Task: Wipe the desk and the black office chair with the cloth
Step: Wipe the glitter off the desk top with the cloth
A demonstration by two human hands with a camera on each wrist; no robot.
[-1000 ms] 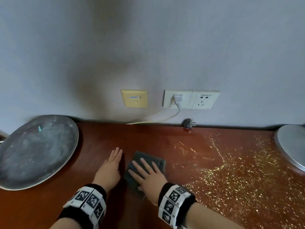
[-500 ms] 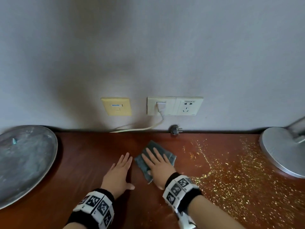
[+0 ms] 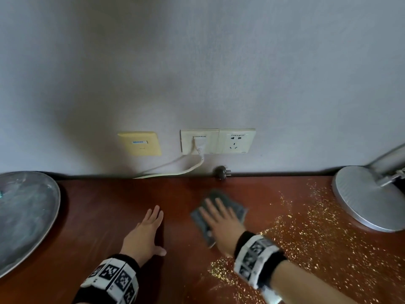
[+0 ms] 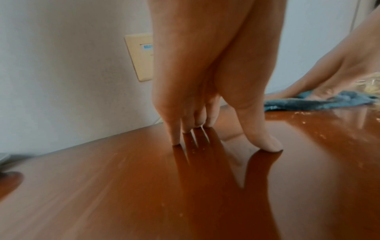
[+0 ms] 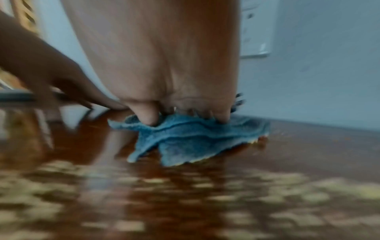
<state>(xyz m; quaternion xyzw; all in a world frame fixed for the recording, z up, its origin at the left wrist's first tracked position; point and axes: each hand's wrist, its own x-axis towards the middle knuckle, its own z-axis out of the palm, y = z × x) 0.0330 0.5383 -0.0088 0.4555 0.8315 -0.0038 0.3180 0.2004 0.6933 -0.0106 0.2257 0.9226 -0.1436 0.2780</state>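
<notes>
A blue-grey cloth (image 3: 235, 207) (image 5: 191, 138) (image 4: 308, 103) lies on the reddish-brown desk (image 3: 105, 216) near the wall. My right hand (image 3: 219, 222) (image 5: 164, 81) presses flat on it with straight, spread fingers. To the left of the cloth my left hand (image 3: 145, 233) (image 4: 205, 97) rests on the bare desk, fingers straight, fingertips (image 4: 185, 129) and thumb touching the wood. Gold glitter (image 3: 317, 233) is scattered over the desk's right part, with a small heap (image 3: 221, 270) beside my right wrist. The black office chair is not in view.
A round grey metal tray (image 3: 24, 216) sits at the desk's left end. A silver lamp base (image 3: 363, 198) stands at the right. A black plug (image 3: 221, 173) lies at the wall edge, under wall sockets (image 3: 217, 141) with a white cord (image 3: 171, 170).
My right hand has slid the cloth to the right and toward the wall, up to the glitter's edge. The left hand stays flat on the desk beside it. The camera view shifted right.
</notes>
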